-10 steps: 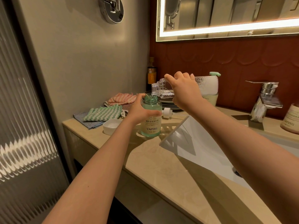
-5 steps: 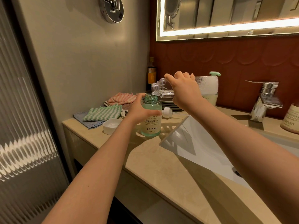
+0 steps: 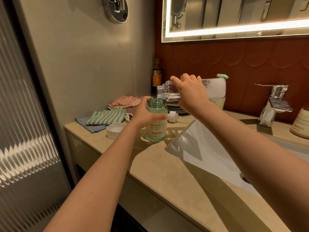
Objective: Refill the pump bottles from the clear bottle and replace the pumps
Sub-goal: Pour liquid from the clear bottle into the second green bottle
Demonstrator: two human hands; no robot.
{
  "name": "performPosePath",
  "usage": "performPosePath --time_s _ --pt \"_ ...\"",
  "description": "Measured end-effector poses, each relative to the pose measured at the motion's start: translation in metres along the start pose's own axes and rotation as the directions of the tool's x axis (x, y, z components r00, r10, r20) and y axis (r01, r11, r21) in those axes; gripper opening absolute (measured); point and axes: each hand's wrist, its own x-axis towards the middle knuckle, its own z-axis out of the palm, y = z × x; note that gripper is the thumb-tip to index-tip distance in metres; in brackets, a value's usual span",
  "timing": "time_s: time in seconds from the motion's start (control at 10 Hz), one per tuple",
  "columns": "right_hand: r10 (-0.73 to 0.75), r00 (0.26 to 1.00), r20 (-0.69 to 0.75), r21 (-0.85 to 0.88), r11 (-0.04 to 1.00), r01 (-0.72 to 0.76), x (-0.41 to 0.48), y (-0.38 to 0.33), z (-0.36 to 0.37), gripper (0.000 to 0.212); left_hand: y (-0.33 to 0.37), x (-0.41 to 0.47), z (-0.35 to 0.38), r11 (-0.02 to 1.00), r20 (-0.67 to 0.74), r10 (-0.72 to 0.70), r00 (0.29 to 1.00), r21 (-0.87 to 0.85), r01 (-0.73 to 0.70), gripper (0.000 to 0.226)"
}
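A green-tinted pump bottle (image 3: 156,129) labelled YAPING stands upright on the counter with its neck uncapped. My left hand (image 3: 143,114) grips its upper body. My right hand (image 3: 192,95) holds the clear bottle (image 3: 215,88) tipped on its side, foam inside, its threaded mouth right over the green bottle's neck. A white pump head (image 3: 173,116) lies on the counter just behind the green bottle. A second pump bottle with a mint-green pump (image 3: 221,76) stands behind the clear bottle, mostly hidden.
A white cap (image 3: 115,130) sits left of the green bottle, beside folded green (image 3: 107,117) and pink cloths (image 3: 124,101). Stacked plates (image 3: 174,108) are behind. The white sink basin (image 3: 209,153) lies right, with a chrome faucet (image 3: 274,104) and a beige jar (image 3: 301,124).
The clear bottle's mouth has dipped slightly closer to the green bottle's neck. Both hands have kept their places.
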Motion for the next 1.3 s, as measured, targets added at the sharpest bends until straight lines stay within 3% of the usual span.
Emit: performPosePath --time_s 1.3 --pt "-0.019 1.000 -0.017 -0.029 0.999 0.018 0.0001 -0.0020 -0.0031 0.063 -0.0005 0.0009 0.0004 0.999 -0.021 -0.024 0.999 0.021 0.025 0.080"
